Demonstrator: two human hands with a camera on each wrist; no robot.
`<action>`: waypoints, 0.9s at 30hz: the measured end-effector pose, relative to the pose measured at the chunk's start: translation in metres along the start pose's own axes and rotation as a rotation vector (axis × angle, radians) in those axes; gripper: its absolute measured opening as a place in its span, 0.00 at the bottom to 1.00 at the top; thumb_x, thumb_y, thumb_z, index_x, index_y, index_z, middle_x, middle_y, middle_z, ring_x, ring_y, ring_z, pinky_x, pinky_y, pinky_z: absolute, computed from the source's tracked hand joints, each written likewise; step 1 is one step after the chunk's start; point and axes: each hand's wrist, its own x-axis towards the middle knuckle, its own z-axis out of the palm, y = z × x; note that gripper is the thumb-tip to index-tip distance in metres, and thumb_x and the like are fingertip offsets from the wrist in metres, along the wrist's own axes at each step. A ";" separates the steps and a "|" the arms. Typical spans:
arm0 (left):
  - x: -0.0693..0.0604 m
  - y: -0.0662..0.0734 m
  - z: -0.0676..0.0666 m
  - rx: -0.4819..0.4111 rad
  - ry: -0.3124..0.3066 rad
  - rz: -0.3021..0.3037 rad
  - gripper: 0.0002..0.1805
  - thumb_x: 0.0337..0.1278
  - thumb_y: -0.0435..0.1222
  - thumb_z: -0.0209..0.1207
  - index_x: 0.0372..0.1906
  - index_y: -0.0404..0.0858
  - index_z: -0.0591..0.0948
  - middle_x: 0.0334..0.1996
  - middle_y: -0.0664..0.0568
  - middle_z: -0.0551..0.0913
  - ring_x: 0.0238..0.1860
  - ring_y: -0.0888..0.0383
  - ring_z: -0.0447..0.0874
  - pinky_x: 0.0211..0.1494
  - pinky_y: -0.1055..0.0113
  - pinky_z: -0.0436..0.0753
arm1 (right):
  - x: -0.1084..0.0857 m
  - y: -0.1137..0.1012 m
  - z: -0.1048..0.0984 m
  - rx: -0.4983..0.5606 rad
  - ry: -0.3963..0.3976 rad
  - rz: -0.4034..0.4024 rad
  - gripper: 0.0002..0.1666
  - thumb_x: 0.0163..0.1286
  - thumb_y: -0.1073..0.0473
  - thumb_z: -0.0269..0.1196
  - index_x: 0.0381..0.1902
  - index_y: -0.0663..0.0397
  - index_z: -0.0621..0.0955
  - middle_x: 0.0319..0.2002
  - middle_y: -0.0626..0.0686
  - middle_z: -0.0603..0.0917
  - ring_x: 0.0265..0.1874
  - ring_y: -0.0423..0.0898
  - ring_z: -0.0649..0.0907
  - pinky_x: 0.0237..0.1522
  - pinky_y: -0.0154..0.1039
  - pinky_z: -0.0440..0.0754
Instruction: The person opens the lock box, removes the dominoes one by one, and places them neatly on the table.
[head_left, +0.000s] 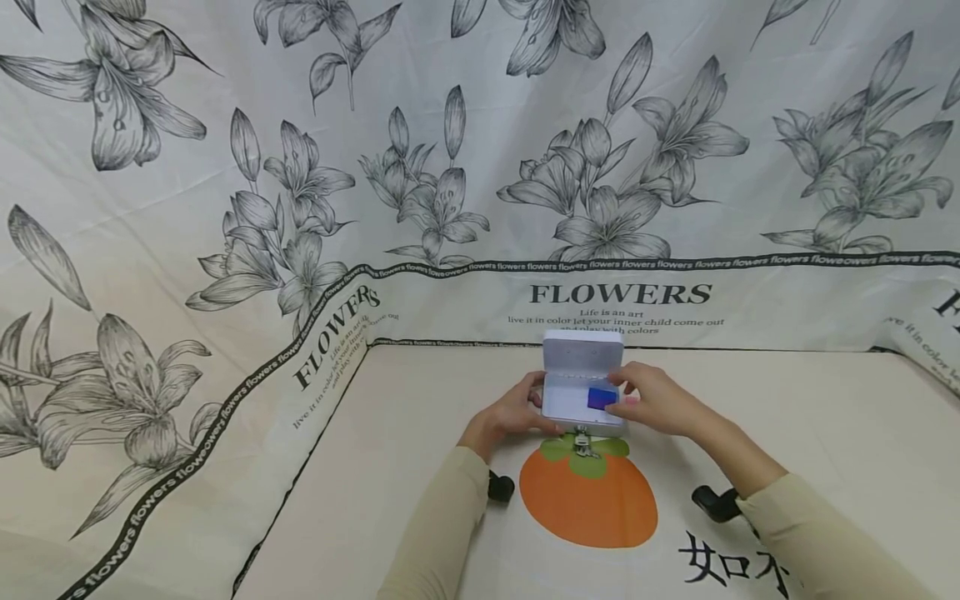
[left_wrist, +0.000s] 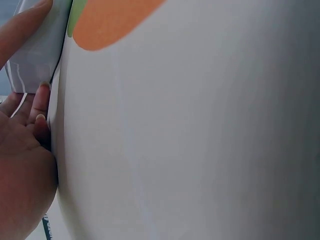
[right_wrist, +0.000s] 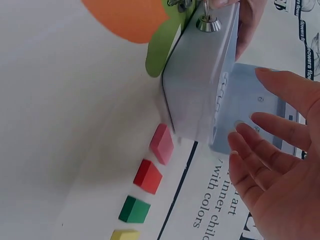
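A white metal box [head_left: 566, 406] with a latch [head_left: 582, 442] at its front stands with its hinged lid [head_left: 582, 354] raised. My left hand [head_left: 517, 407] holds the box at its left side; in the left wrist view the thumb lies along one face and the fingers curl at the end. A blue block [head_left: 600, 398] is inside the box, at the right. Beside it, my right hand [head_left: 654, 400] is over the box's right edge. In the right wrist view that hand [right_wrist: 280, 150] has spread fingers with nothing between them.
Right of the box, pink [right_wrist: 161, 144], red [right_wrist: 148, 176], green [right_wrist: 134, 209] and yellow [right_wrist: 125, 235] blocks form a row on the tabletop. An orange persimmon print [head_left: 588, 500] lies before the box. Behind hangs a flower-printed cloth [head_left: 435, 308].
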 end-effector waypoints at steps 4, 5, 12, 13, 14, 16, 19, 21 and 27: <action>-0.001 0.001 -0.001 0.003 -0.006 0.000 0.54 0.40 0.31 0.81 0.75 0.50 0.65 0.39 0.51 0.73 0.44 0.56 0.70 0.53 0.61 0.65 | 0.009 -0.001 0.006 0.009 -0.011 0.001 0.26 0.63 0.61 0.73 0.54 0.72 0.80 0.50 0.67 0.84 0.46 0.61 0.82 0.51 0.60 0.80; -0.001 0.001 -0.001 0.004 -0.006 -0.001 0.54 0.40 0.32 0.81 0.75 0.50 0.65 0.40 0.51 0.73 0.44 0.56 0.70 0.53 0.61 0.65 | 0.011 -0.001 0.007 0.008 -0.011 -0.004 0.26 0.62 0.61 0.73 0.54 0.72 0.80 0.50 0.67 0.84 0.46 0.61 0.83 0.51 0.60 0.80; 0.000 0.001 -0.001 -0.002 -0.013 -0.006 0.54 0.39 0.32 0.81 0.75 0.51 0.65 0.41 0.52 0.73 0.45 0.56 0.70 0.52 0.60 0.66 | 0.022 0.005 0.016 -0.029 -0.025 -0.007 0.27 0.62 0.63 0.72 0.55 0.74 0.80 0.50 0.68 0.83 0.47 0.62 0.83 0.53 0.60 0.80; 0.000 0.001 -0.001 -0.003 -0.013 -0.005 0.54 0.39 0.32 0.81 0.75 0.50 0.65 0.40 0.52 0.73 0.45 0.56 0.70 0.52 0.60 0.66 | 0.024 0.006 0.017 -0.041 -0.027 -0.006 0.28 0.62 0.63 0.73 0.56 0.74 0.79 0.50 0.68 0.83 0.47 0.62 0.83 0.53 0.60 0.80; 0.000 0.001 -0.001 -0.008 -0.015 -0.005 0.54 0.39 0.32 0.81 0.75 0.50 0.65 0.40 0.51 0.73 0.44 0.56 0.70 0.52 0.60 0.66 | 0.025 0.006 0.018 -0.055 -0.032 -0.002 0.28 0.62 0.63 0.73 0.56 0.74 0.79 0.49 0.67 0.83 0.47 0.61 0.83 0.53 0.60 0.79; 0.000 0.000 -0.002 -0.009 -0.016 -0.003 0.54 0.39 0.31 0.81 0.75 0.50 0.65 0.40 0.51 0.72 0.44 0.56 0.70 0.52 0.61 0.66 | 0.026 0.006 0.020 -0.099 -0.044 0.010 0.29 0.61 0.63 0.73 0.56 0.74 0.79 0.49 0.67 0.83 0.47 0.61 0.83 0.54 0.60 0.79; 0.000 0.000 -0.002 -0.011 -0.016 0.002 0.54 0.39 0.31 0.81 0.74 0.50 0.65 0.39 0.51 0.72 0.43 0.56 0.70 0.51 0.61 0.66 | 0.028 0.004 0.022 -0.183 -0.071 0.024 0.30 0.61 0.62 0.73 0.57 0.73 0.79 0.50 0.66 0.83 0.47 0.59 0.82 0.54 0.60 0.78; -0.001 0.000 -0.001 -0.009 -0.014 0.001 0.54 0.40 0.31 0.81 0.74 0.50 0.65 0.39 0.51 0.72 0.43 0.56 0.70 0.51 0.61 0.66 | 0.030 0.004 0.024 -0.239 -0.086 0.027 0.30 0.61 0.62 0.73 0.58 0.72 0.79 0.51 0.66 0.83 0.48 0.59 0.82 0.55 0.59 0.78; -0.002 0.000 0.000 -0.009 -0.009 -0.016 0.54 0.40 0.31 0.81 0.75 0.51 0.65 0.39 0.51 0.73 0.43 0.56 0.70 0.52 0.61 0.67 | 0.032 0.001 0.031 -0.315 -0.117 0.024 0.29 0.59 0.65 0.74 0.58 0.71 0.80 0.54 0.67 0.82 0.50 0.60 0.82 0.57 0.59 0.78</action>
